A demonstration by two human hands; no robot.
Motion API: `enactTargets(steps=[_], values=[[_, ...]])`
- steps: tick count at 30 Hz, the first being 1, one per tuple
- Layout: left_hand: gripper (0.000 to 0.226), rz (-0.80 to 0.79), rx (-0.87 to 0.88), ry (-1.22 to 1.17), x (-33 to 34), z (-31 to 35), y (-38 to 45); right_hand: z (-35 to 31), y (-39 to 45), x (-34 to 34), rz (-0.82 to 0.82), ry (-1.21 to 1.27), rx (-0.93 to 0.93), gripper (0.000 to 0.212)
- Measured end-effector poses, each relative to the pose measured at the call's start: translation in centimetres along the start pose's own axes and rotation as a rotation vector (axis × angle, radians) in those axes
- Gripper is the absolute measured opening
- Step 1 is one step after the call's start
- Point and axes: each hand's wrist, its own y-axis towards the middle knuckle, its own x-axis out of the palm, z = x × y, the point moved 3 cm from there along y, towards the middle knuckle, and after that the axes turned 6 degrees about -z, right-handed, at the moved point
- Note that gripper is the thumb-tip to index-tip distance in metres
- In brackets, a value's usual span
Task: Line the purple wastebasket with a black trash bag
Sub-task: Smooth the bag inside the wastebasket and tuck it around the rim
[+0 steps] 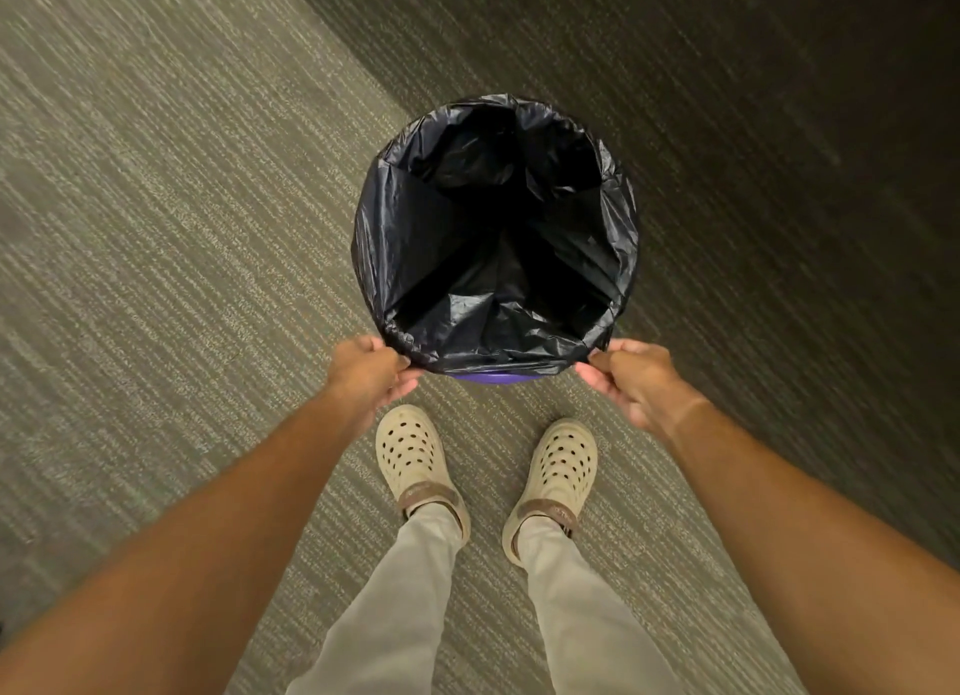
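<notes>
Both hands' fingers (402, 364) pinch bag (415, 216); wastebasket (488, 378) mostly hidden.

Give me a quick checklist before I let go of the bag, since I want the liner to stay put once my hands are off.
1. Black trash bag open inside the basket: ok, the mouth is spread wide.
2. Bag edge folded over the far and side rim: ok, as far as the view shows.
3. Near edge pulled down: not ok, a strip of the purple wastebasket shows below the bag.
4. Left hand gripping the bag edge: ok.
5. Right hand gripping the bag edge: ok.
6. Bag bottom reaching the basket floor: cannot tell, too dark inside.
</notes>
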Motion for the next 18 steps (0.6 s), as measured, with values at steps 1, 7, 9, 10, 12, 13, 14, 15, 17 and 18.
enactTargets(steps=[1,7,9,10,12,13,14,15,17,18], values=[[0.018,0.027,0.006,0.037,0.0,-0.1,0.2,0.1,0.1,0.2,0.009,-0.020,-0.010,0.009],[0.036,0.138,0.111,0.390,0.6,-0.2,1.3,-0.3,1.0,1.7,0.131,-0.214,-0.154,0.021],[0.041,0.114,0.123,0.289,1.1,0.3,1.3,-0.3,0.9,2.2,0.071,-0.113,-0.160,0.024],[0.041,0.131,0.132,0.263,1.1,0.6,1.1,-0.3,0.5,2.1,0.075,-0.069,-0.148,0.023],[0.039,0.203,0.141,0.129,1.0,1.0,0.3,-0.2,-0.5,1.5,0.155,0.047,-0.139,0.020],[0.037,0.225,0.137,0.014,0.8,1.0,-0.2,-0.2,-1.1,1.2,0.185,0.132,-0.139,0.018],[0.034,0.219,0.130,-0.127,0.7,0.9,-0.7,-0.3,-1.7,1.3,0.173,0.233,-0.133,0.017],[0.031,0.190,0.118,-0.268,0.9,0.9,-1.1,-0.5,-2.2,1.7,0.127,0.339,-0.119,0.019],[0.030,0.131,0.088,-0.434,1.7,1.3,-1.6,-1.3,-2.4,3.3,0.038,0.484,-0.092,0.031],[0.030,0.117,0.087,-0.439,2.2,1.7,-1.6,-1.8,-2.4,4.1,0.041,0.508,-0.088,0.038]])
